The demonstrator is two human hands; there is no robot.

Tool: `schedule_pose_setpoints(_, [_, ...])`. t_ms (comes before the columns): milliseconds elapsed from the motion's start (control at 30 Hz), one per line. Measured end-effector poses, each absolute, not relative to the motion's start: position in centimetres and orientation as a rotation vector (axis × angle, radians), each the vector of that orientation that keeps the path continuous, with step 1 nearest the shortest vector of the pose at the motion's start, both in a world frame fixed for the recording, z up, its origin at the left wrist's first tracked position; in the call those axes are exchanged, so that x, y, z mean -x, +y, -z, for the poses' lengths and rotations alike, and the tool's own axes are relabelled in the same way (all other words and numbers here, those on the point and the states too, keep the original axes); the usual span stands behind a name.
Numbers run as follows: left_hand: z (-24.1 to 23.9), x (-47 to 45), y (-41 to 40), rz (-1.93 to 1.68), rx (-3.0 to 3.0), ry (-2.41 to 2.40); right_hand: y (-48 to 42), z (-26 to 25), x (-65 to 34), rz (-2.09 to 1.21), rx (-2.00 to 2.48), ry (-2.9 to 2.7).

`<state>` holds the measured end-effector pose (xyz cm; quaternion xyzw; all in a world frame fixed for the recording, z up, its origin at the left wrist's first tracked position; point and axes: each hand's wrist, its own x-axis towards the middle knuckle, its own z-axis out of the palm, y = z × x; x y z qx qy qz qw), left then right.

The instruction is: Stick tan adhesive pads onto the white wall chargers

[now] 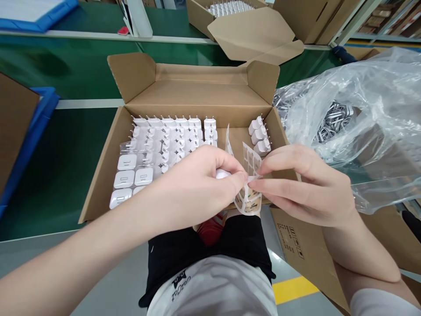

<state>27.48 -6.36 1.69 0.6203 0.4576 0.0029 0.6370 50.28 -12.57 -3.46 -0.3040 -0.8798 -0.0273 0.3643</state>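
Observation:
My left hand (210, 180) is closed around a white charger plug (222, 174), mostly hidden by the fingers, over the open cardboard box (200, 90). Close beside it, my right hand (305, 184) pinches a curled, see-through strip of labels (250, 204) between thumb and fingers. The fingertips of both hands nearly meet at the strip. Rows of white charger plugs (171, 136) fill the box's left side, many with pins up; several at the front left (124, 179) lie with the port face up. A short row of plugs (259, 134) stands at the right wall.
To the right lies a clear plastic bag (371, 114) with coiled white cables (335, 118). Another open carton (256, 35) with pinned pieces stands behind on the green bench (75, 66). Blue trays (39, 17) are at the left, and a cardboard carton (305, 250) sits below right.

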Motion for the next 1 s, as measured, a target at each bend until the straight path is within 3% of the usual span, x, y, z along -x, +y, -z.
schedule_pose_setpoints(1000, [-1.2, -28.5, -5.1, -0.109, -1.581, 1.232, -14.8, 7.5, -52.3, 0.405, 0.634, -2.158])
